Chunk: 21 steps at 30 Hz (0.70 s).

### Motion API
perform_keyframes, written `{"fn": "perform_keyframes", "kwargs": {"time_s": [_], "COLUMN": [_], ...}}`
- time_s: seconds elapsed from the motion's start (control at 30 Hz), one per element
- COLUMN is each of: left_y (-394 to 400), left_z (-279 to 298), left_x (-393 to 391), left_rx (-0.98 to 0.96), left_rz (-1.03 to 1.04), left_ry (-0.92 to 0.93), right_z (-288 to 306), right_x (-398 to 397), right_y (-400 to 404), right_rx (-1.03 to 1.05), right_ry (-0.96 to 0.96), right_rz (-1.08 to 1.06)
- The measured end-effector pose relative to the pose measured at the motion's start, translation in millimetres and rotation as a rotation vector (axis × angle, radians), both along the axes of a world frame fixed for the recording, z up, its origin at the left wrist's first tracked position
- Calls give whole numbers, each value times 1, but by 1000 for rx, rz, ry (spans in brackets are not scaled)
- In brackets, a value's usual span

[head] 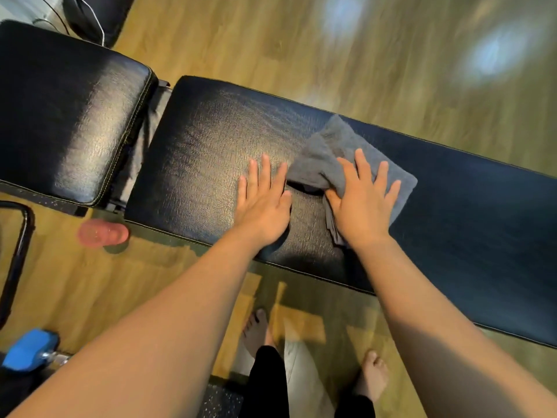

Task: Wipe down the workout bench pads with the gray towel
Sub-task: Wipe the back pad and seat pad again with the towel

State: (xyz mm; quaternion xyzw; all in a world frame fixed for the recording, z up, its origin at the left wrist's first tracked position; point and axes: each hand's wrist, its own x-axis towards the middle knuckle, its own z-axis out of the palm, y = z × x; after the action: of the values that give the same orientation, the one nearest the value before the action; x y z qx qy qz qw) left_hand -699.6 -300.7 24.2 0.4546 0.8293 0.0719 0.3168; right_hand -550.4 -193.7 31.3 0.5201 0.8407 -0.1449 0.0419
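The long black back pad (211,146) of the bench runs from the middle of the view to the right edge. A shorter black seat pad (66,116) lies to its left across a narrow gap. The gray towel (325,155) lies bunched on the long pad. My right hand (364,203) presses flat on the towel with its fingers spread. Just left of the towel, my left hand (262,203) rests flat on the bare pad, fingers straight.
Wooden floor (361,55) surrounds the bench. A pink object (102,233) lies on the floor under the gap between the pads. A black metal frame (18,254) and a blue dumbbell end (30,348) sit at the left. My bare feet (256,330) stand near the bench.
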Motion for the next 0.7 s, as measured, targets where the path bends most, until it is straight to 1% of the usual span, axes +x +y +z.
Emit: {"fn": "perform_keyframes", "kwargs": {"time_s": [0.07,0.17,0.23,0.43,0.7], "left_y": [1,5,7,9,10], "left_z": [-2,-1,1,4,5], "left_x": [1,1,2,5,8], "left_rx": [-74,-135,-168,-205,-211], "left_rz": [-56,-83,-92,-90,-81], "left_ry": [75,87,92,100,128], "right_z": [1,4,5,6,9], "right_x": [-5,-8,-7,17,71], "right_y": [37,80,88,26,-66], "right_rx": [-12,-43,-57,-3,-11], "right_ry": [0,-2,11,83,-16], "right_rz": [-39,-82,-90,-44,109]}}
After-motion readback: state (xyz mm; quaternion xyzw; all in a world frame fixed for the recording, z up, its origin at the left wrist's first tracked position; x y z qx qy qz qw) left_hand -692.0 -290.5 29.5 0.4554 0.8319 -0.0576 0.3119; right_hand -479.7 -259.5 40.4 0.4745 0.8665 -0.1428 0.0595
